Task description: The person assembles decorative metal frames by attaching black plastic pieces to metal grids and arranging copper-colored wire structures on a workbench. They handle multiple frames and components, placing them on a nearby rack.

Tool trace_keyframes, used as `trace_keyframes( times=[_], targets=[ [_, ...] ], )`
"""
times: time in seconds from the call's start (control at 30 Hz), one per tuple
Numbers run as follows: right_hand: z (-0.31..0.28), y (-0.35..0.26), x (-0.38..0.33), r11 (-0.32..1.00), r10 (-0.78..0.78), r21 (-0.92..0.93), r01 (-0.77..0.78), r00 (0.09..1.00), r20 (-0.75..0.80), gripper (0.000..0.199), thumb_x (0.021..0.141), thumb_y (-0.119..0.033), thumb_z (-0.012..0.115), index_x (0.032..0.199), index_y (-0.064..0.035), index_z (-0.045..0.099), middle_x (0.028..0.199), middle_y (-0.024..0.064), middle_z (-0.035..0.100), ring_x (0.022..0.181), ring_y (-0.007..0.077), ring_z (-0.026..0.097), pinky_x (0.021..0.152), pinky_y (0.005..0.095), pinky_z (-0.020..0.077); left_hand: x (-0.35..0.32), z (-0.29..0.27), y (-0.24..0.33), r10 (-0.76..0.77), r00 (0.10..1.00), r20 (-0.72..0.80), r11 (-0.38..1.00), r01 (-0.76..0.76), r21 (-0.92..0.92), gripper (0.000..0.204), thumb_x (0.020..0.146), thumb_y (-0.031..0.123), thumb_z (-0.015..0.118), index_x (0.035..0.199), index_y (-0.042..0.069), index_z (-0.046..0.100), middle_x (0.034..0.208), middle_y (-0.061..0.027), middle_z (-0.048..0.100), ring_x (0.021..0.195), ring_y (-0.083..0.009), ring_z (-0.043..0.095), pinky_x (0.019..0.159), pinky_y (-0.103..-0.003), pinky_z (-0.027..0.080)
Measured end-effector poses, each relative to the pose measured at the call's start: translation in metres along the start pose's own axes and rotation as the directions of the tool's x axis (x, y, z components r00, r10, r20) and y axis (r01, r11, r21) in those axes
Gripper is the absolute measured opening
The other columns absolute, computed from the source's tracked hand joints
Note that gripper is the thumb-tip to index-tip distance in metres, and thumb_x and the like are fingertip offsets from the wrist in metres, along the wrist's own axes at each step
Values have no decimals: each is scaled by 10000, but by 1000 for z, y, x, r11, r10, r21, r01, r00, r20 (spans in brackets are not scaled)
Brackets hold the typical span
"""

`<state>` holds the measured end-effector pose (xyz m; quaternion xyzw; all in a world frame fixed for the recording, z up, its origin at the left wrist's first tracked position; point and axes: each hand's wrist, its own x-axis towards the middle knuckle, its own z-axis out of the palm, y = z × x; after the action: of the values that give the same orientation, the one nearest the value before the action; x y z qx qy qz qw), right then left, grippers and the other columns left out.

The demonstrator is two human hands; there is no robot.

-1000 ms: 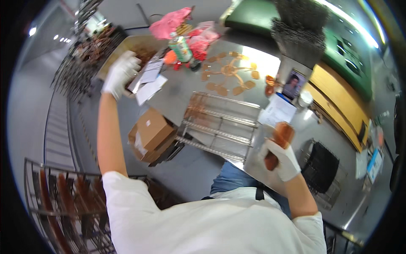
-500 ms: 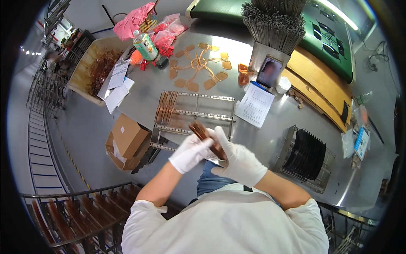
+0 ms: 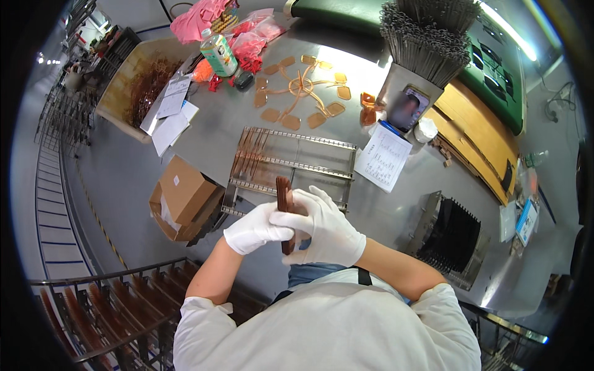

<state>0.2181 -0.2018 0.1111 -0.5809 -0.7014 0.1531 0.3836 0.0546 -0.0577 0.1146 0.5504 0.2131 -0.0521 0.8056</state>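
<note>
Both of my hands wear white gloves and meet in front of my body, over the near edge of the metal table. Between them a stack of thin brown plastic pieces [image 3: 283, 195] stands nearly upright. My left hand [image 3: 257, 230] pinches the stack from its left side. My right hand [image 3: 327, 227] is wrapped round it from the right, fingers bent. Just beyond the hands lies a metal slotted rack [image 3: 309, 166]. Several similar brown pieces [image 3: 250, 157] stand in the slots on its left side.
An amber spoked moulding [image 3: 301, 86] lies behind the rack, near a green-labelled bottle [image 3: 218, 52]. To the right are a written sheet [image 3: 383, 157], a phone [image 3: 408, 108] and a rack of black pieces [image 3: 448, 235]. A cardboard box [image 3: 185, 191] stands at left; loaded racks [image 3: 111, 309] stand lower left.
The stack has turned from slanting to nearly upright, and both hands have shifted slightly left with it. The view has shifted a little, so the table's things appear moved right.
</note>
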Motion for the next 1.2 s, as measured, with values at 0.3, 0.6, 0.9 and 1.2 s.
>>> trace_keyframes(
  times=[0.3,0.6,0.9,1.2],
  targets=[
    [25,69,48,628,403,775,-73,882,-244,543,803,6,747,1316,-58,582,1245,78,650,1132,165,616,1029,351,492,-3,-30,-41,165,943,-289,985,-174,-2,900,915,316,780,1604,-25,313,1406,-208,616,1275,-251,620,1082,-355,478],
    [92,108,84,856,347,484,-185,898,-270,501,750,-179,832,1210,-107,650,1130,105,718,1111,232,690,999,353,538,-7,-40,-72,130,875,-467,991,-114,62,537,916,51,732,1429,6,582,1251,-122,709,1144,-165,661,982,-303,530],
    [96,95,104,983,153,-41,-180,917,-369,496,660,-354,852,1074,-142,681,940,64,716,968,274,703,1134,561,397,-8,-44,-68,134,884,-448,991,-130,40,517,904,34,737,1397,-22,589,1229,-124,715,1116,-171,673,979,-308,539],
    [80,87,84,941,119,-263,-213,935,-334,637,697,-370,851,1261,-160,643,977,61,724,1018,245,707,1171,597,347,-17,-45,-61,99,890,-445,994,-73,75,521,903,39,746,1401,0,595,1248,-118,703,1145,-171,658,980,-310,534]
  ],
)
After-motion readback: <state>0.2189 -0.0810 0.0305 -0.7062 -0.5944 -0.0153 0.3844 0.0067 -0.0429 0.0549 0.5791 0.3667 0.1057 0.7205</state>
